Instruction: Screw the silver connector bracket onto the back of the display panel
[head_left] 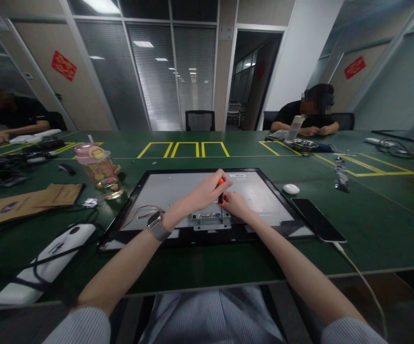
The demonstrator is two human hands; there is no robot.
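A screwdriver with an orange and black handle stands upright over a metal bracket with connector ports. My left hand, with a watch on its wrist, is closed around the top of the handle. Lower down, the fingers of my right hand are closed at the lower handle and shaft. The bracket sits on the near part of a flat display panel, which lies with its grey back up and a black frame around it. Thin coloured wires lie on the panel left of the bracket. The screwdriver's tip is too small to make out.
Left of the panel stand a pink-lidded cup and a white power strip with black cables. A phone on a charging cable and a white earbud case lie to the right. Two people sit across the green table.
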